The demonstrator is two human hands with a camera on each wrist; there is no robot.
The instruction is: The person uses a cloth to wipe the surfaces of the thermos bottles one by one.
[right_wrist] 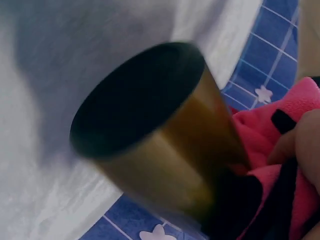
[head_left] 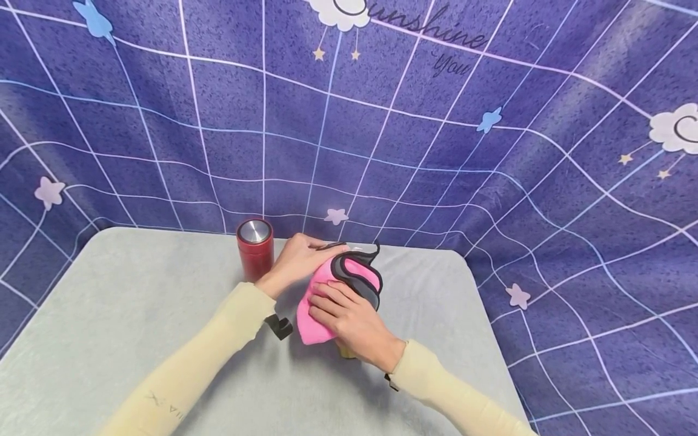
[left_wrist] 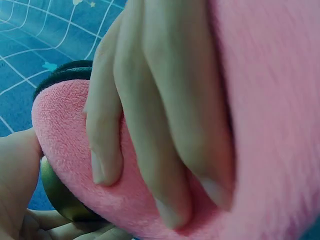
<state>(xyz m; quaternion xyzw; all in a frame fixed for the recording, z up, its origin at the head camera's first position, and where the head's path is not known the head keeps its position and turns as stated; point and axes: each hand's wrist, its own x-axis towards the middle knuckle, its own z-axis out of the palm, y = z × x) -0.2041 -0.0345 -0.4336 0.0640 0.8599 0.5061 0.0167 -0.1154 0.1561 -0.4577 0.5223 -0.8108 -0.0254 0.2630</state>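
A gold tumbler [right_wrist: 170,165] is tilted, its round dark end facing the right wrist camera; whether that end is mouth or base I cannot tell. Pink fleece cloth [head_left: 313,321] with black and grey trim wraps much of it. My right hand [head_left: 354,324] grips the cloth around the tumbler, and its fingers [left_wrist: 165,150] lie across the fleece in the left wrist view. At the far end, my left hand [head_left: 300,260] holds the tumbler, with its palm and curled fingers beside the gold surface [left_wrist: 65,192] in the left wrist view; the cloth hides part of this grip.
A red thermos [head_left: 256,254] with a silver lid stands just left of my left hand. The table [head_left: 163,303] has a pale grey cover. Behind and to the right hangs a purple-blue grid curtain [head_left: 305,139]. Black straps [head_left: 280,327] hang near my wrists.
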